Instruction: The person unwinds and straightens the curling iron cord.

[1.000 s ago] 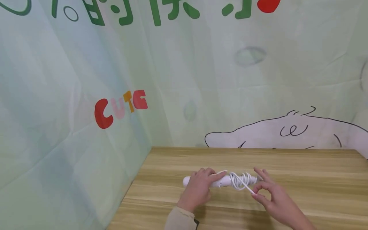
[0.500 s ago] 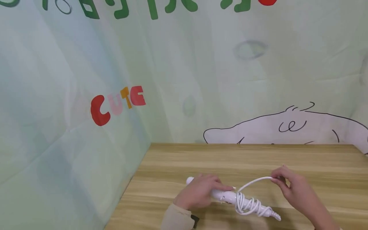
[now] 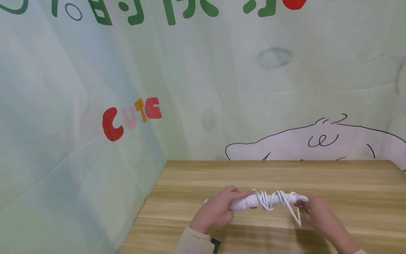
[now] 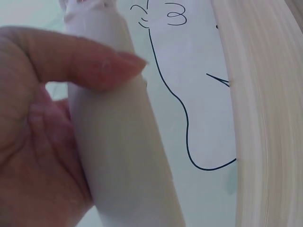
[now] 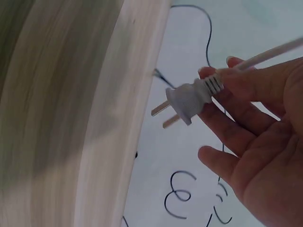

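Note:
A white, wand-shaped hair iron [image 3: 252, 201] is held level above the wooden table. My left hand [image 3: 215, 210] grips its left part, and in the left wrist view the thumb lies across the smooth white body [image 4: 118, 142]. White cord [image 3: 266, 201] winds in loose turns around the right half, with one loop hanging below. My right hand [image 3: 320, 211] is at the hair iron's right end. In the right wrist view, its thumb and fingers pinch the cord's two-prong plug [image 5: 187, 101] at the ribbed neck. The left end is mostly hidden behind the left hand.
The wood-grain table [image 3: 190, 176] extends to a fabric backdrop [image 3: 203, 77] behind it. A similar cloth with the word CUTE [image 3: 133, 114] hangs along the left side.
My right hand has drawn the cord out to the right, then come back to the hair iron's right end with it. The hair iron has tilted down at right, then levelled again.

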The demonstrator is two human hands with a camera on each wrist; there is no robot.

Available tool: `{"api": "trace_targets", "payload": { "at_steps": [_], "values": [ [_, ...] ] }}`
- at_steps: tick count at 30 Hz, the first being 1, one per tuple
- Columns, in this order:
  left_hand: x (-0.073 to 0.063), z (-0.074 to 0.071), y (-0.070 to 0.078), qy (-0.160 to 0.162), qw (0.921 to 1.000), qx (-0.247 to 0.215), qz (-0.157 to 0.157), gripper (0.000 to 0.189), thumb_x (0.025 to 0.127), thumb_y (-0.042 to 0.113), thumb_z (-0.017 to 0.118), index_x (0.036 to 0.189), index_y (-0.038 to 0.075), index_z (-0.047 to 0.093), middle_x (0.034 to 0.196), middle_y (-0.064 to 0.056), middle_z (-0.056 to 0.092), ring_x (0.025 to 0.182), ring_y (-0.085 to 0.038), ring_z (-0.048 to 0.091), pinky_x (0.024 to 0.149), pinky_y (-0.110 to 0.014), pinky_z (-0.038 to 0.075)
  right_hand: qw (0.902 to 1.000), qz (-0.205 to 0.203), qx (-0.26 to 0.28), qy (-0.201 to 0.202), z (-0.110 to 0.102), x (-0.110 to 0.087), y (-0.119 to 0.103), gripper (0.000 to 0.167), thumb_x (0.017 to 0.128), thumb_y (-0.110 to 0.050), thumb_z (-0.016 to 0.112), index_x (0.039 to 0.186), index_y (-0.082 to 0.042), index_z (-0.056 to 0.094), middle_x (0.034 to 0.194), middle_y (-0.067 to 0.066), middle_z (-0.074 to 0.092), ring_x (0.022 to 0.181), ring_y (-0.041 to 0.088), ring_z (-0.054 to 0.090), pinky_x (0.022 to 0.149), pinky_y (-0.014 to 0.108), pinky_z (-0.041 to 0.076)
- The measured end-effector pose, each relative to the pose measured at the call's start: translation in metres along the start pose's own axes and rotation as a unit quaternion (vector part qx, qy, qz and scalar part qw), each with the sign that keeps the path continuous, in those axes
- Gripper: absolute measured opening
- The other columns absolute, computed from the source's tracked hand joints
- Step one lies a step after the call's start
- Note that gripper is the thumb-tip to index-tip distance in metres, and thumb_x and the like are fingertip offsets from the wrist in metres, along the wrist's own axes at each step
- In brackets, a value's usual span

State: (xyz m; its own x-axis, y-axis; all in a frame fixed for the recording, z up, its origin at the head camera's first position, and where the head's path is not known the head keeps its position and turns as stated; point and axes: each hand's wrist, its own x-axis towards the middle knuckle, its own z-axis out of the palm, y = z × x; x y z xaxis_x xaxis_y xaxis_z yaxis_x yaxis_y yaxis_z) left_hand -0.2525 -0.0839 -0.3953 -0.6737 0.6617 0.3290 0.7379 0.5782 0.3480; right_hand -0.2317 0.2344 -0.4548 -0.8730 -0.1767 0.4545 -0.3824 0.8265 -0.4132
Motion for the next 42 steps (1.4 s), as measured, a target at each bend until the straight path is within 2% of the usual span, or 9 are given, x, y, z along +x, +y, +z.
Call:
{"api": "trace_targets", "payload": {
  "at_steps": [6, 8, 12, 14, 20, 23, 29, 33, 42],
  "values": [
    [0.003, 0.002, -0.001, 0.046, 0.9976, 0.044, -0.027, 0.094, 0.059, -0.018, 0.058, 0.14, 0.03, 0.059, 0.107, 0.001, 0.063, 0.092, -0.014, 0.056, 0.076, -0.028, 0.047, 0.9785, -0.033, 0.194, -0.063, -0.006, -0.001, -0.013, 0.028, 0.081, 0.015, 0.062, 0.099, -0.005, 0.072, 0.094, 0.003, 0.072, 0.088, 0.005, 0.062, 0.072, 0.025, 0.051],
    [0.003, 0.001, -0.002, 0.059, 0.9956, 0.062, -0.039, 0.093, 0.059, -0.018, 0.059, 0.139, 0.03, 0.06, 0.105, 0.001, 0.064, 0.092, -0.016, 0.058, 0.074, -0.03, 0.048, 0.9408, -0.028, 0.326, -0.089, -0.011, -0.001, -0.013, 0.038, 0.084, 0.021, 0.05, 0.109, -0.001, 0.068, 0.099, 0.006, 0.073, 0.094, 0.007, 0.065, 0.078, 0.023, 0.051],
    [0.002, 0.0, -0.005, 0.067, 0.9927, 0.083, -0.057, 0.091, 0.061, -0.018, 0.062, 0.138, 0.032, 0.061, 0.106, 0.002, 0.064, 0.094, -0.019, 0.06, 0.074, -0.035, 0.049, 0.8088, 0.028, 0.582, -0.076, -0.022, 0.001, -0.012, 0.058, 0.084, 0.026, 0.029, 0.121, -0.005, 0.062, 0.099, 0.012, 0.07, 0.094, 0.019, 0.069, 0.084, 0.029, 0.053],
    [0.002, -0.001, -0.006, 0.06, 0.9926, 0.089, -0.056, 0.091, 0.062, -0.019, 0.061, 0.137, 0.033, 0.061, 0.107, 0.003, 0.064, 0.095, -0.018, 0.059, 0.075, -0.035, 0.048, 0.7806, 0.061, 0.622, -0.028, -0.029, 0.001, -0.014, 0.056, 0.09, 0.022, 0.031, 0.118, -0.011, 0.066, 0.093, 0.01, 0.069, 0.086, 0.02, 0.069, 0.079, 0.031, 0.056],
    [0.001, -0.005, -0.006, 0.031, 0.9967, 0.072, -0.022, 0.092, 0.061, -0.018, 0.058, 0.136, 0.035, 0.062, 0.108, 0.006, 0.064, 0.098, -0.014, 0.058, 0.081, -0.034, 0.046, 0.9391, 0.115, 0.306, 0.107, -0.04, 0.003, -0.029, 0.014, 0.096, -0.006, 0.064, 0.105, -0.007, 0.074, 0.072, 0.002, 0.062, 0.06, 0.01, 0.056, 0.052, 0.022, 0.047],
    [0.001, -0.005, -0.004, 0.031, 0.9983, 0.05, -0.001, 0.093, 0.06, -0.018, 0.058, 0.138, 0.033, 0.06, 0.108, 0.005, 0.064, 0.1, -0.013, 0.059, 0.086, -0.034, 0.046, 0.9804, 0.054, 0.121, 0.146, -0.031, 0.005, -0.031, 0.015, 0.085, 0.003, 0.073, 0.099, -0.002, 0.074, 0.082, 0.006, 0.067, 0.066, 0.013, 0.059, 0.052, 0.028, 0.047],
    [0.003, -0.005, 0.002, 0.066, 0.9971, 0.035, -0.015, 0.095, 0.059, -0.02, 0.056, 0.14, 0.03, 0.059, 0.107, 0.002, 0.064, 0.097, -0.015, 0.058, 0.083, -0.033, 0.047, 0.9868, -0.086, 0.045, 0.13, -0.005, 0.003, -0.038, 0.053, 0.064, 0.022, 0.068, 0.114, 0.006, 0.067, 0.123, 0.027, 0.061, 0.128, 0.045, 0.046, 0.106, 0.07, 0.018],
    [0.003, -0.005, 0.003, 0.094, 0.9935, 0.04, -0.051, 0.094, 0.06, -0.019, 0.059, 0.141, 0.029, 0.058, 0.108, 0.0, 0.064, 0.094, -0.018, 0.058, 0.078, -0.034, 0.048, 0.9761, -0.124, 0.115, 0.136, 0.009, 0.001, -0.056, 0.055, 0.07, 0.017, 0.072, 0.122, 0.002, 0.064, 0.124, 0.02, 0.064, 0.136, 0.016, 0.041, 0.118, 0.04, 0.012],
    [0.003, -0.003, 0.001, 0.095, 0.9851, 0.108, -0.095, 0.088, 0.062, -0.013, 0.068, 0.136, 0.034, 0.062, 0.106, 0.001, 0.064, 0.09, -0.021, 0.059, 0.068, -0.035, 0.044, 0.9578, -0.082, 0.165, 0.221, 0.008, 0.001, -0.079, 0.031, 0.076, 0.02, 0.071, 0.098, -0.002, 0.072, 0.08, -0.002, 0.07, 0.077, -0.002, 0.063, 0.064, 0.01, 0.045]
  ]
}}
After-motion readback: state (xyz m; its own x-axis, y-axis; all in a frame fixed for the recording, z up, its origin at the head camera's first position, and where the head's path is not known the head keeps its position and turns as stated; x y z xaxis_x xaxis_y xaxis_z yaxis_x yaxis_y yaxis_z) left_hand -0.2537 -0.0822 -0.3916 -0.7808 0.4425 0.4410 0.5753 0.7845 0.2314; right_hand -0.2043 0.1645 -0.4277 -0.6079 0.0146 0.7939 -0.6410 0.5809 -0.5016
